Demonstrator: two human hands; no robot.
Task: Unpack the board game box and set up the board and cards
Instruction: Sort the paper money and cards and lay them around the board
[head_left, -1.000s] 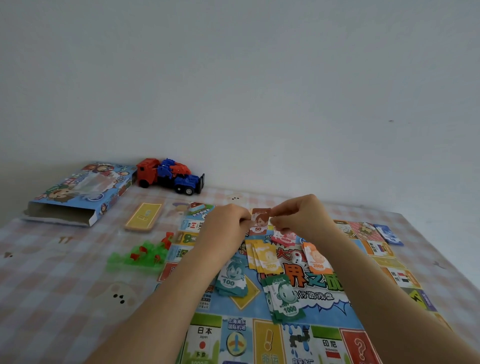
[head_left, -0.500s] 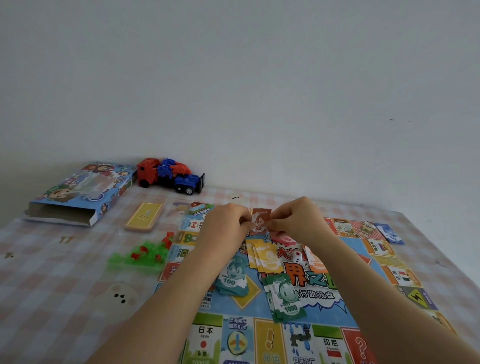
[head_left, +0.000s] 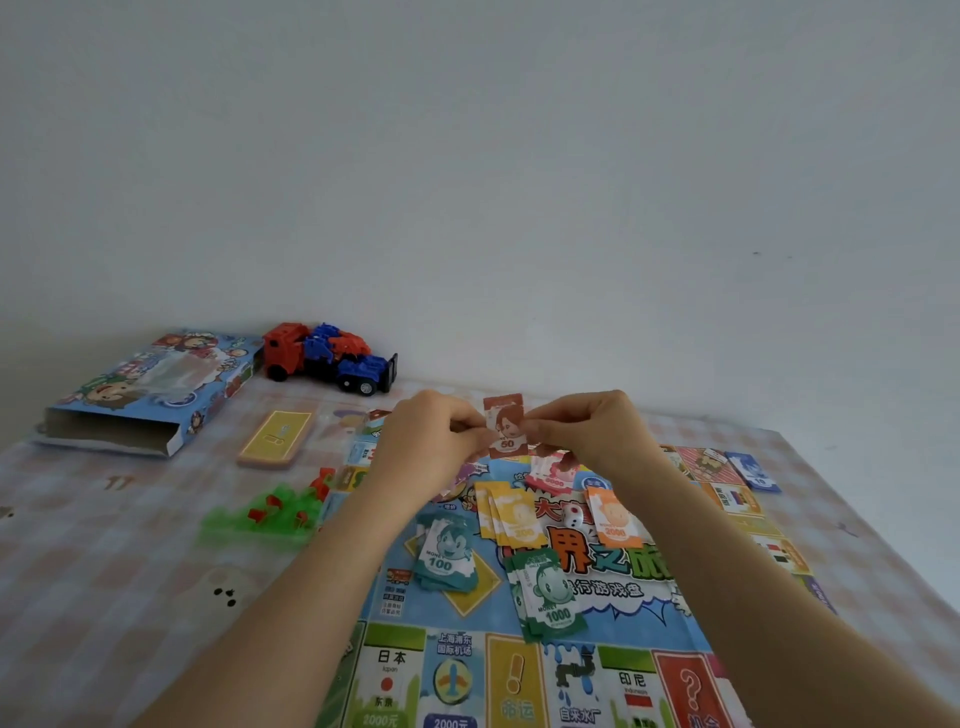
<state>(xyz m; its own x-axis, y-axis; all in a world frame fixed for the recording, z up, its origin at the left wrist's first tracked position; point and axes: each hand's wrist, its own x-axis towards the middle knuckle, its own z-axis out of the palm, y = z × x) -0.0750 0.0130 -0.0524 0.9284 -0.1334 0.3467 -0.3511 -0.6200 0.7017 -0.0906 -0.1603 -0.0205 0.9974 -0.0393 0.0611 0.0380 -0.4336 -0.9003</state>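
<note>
Both hands hold a small stack of red 50 money notes (head_left: 505, 427) upright above the far part of the game board (head_left: 613, 618). My left hand (head_left: 431, 441) pinches the stack's left edge and my right hand (head_left: 587, 431) pinches its right edge. On the board lie piles of notes: teal 100 (head_left: 445, 555), green 1000 (head_left: 548, 597), yellow (head_left: 506, 512), orange (head_left: 613, 519) and pink (head_left: 551, 475). A white die (head_left: 573, 518) sits between them. The opened game box (head_left: 145, 395) lies at the far left.
A red and blue toy truck (head_left: 327, 358) stands by the wall behind the box. A yellow card deck (head_left: 277, 439) lies on the checked cloth, with green and red plastic pieces (head_left: 270, 512) in front of it. A blue note (head_left: 753, 470) lies at the board's far right.
Both hands have stayed close together on the 50 notes, drifting slightly left and up. The piles on the board have not moved.
</note>
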